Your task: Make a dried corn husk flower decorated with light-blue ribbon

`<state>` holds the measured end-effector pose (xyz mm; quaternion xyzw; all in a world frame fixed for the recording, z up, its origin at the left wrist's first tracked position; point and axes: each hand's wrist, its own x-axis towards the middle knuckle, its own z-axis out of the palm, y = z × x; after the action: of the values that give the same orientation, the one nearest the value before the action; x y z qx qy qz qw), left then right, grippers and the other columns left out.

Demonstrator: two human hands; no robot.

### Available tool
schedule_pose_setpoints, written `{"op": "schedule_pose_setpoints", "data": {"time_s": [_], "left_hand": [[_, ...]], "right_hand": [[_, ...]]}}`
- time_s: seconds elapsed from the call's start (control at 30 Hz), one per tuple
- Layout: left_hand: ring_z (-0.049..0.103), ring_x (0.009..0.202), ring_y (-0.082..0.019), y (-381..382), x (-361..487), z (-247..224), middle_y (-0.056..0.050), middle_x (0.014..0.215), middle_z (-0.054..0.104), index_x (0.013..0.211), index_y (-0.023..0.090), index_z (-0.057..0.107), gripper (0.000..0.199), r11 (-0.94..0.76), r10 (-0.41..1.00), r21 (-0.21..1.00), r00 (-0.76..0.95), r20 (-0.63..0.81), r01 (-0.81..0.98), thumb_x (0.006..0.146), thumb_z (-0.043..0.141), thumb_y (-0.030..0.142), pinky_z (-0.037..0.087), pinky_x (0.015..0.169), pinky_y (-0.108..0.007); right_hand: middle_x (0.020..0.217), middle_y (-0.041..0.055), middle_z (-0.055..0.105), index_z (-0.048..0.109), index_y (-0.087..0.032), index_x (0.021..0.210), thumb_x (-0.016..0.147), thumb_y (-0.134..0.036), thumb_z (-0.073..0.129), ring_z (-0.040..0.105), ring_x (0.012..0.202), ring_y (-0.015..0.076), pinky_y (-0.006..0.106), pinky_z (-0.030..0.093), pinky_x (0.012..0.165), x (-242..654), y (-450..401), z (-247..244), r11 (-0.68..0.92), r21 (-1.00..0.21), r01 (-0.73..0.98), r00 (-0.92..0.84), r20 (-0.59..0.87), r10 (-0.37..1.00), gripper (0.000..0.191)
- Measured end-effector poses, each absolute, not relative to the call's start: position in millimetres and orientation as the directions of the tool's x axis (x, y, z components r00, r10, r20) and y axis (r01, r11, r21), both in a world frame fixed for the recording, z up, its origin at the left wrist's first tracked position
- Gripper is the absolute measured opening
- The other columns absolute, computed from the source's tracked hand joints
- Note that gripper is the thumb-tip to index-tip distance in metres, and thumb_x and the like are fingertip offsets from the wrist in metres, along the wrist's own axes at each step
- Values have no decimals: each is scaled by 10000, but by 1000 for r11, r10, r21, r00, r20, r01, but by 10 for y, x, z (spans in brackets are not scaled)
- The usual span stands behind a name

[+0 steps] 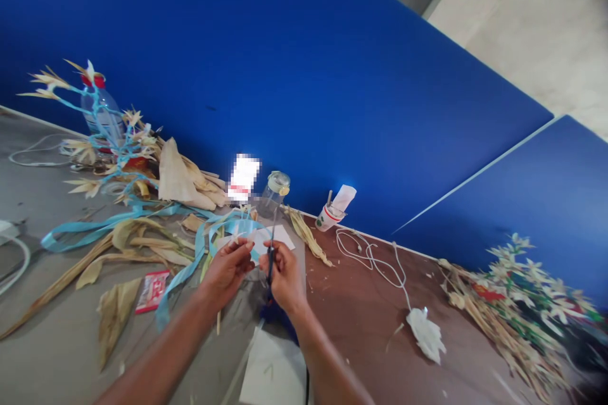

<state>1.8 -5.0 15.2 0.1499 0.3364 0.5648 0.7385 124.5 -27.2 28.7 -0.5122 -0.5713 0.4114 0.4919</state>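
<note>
My right hand (285, 275) is closed around a pair of scissors (271, 259), its narrow blades pointing away from me. Just to its left, my left hand (232, 266) pinches finger and thumb together; whatever is between them is too small to make out. Light blue ribbon (183, 275) loops over the table beside and behind the left hand. Beyond both hands lies a white sheet (285, 237). Dried corn husks (142, 243) spread out to the left, near a red and white packet (152, 292).
A clear lidded jar (275, 190) and a paper cup (327, 218) stand by the blue partition (304, 76). At left, husk flowers on blue stems (97, 120) lean before a plastic bottle (107, 111). A white cable (380, 262), crumpled tissue (426, 334) and more husk flowers (536, 285) lie right.
</note>
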Motion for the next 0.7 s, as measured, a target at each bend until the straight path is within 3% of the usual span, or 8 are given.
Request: {"op": "schedule_pose_setpoints", "data": {"time_s": [0.13, 0.23, 0.33, 0.7], "left_hand": [[366, 381, -10, -39, -17, 184, 105, 473, 444, 689, 149, 567, 310, 281, 949, 551, 139, -284, -786, 512, 821, 174, 307, 389, -123], [448, 412, -27, -42, -18, 195, 86, 488, 502, 683, 148, 564, 310, 285, 942, 552, 123, -313, -784, 506, 817, 174, 352, 417, -130], [494, 439, -44, -42, -15, 191, 71, 515, 546, 683, 152, 563, 310, 292, 937, 555, 117, -330, -779, 506, 816, 183, 394, 445, -143], [402, 353, -35, -58, -21, 248, 93, 445, 480, 645, 163, 552, 328, 298, 934, 607, 91, -347, -737, 477, 818, 258, 242, 336, -153]], "right_hand": [[809, 39, 666, 580, -174, 1093, 801, -317, 597, 609, 683, 155, 246, 460, 620, 1119, -367, 214, 175, -913, 368, -72, 160, 985, 326], [862, 41, 687, 595, -189, 1076, 812, -303, 589, 627, 732, 165, 248, 463, 656, 1085, -414, 202, 192, -866, 462, -103, 163, 981, 288], [845, 32, 688, 607, -194, 1031, 823, -299, 574, 626, 725, 164, 240, 456, 649, 1073, -435, 205, 195, -837, 512, -118, 157, 981, 235], [755, 9, 647, 610, -205, 905, 810, -202, 514, 568, 663, 145, 203, 413, 604, 1057, -441, 202, 261, -749, 609, -155, 210, 965, 135]]}}
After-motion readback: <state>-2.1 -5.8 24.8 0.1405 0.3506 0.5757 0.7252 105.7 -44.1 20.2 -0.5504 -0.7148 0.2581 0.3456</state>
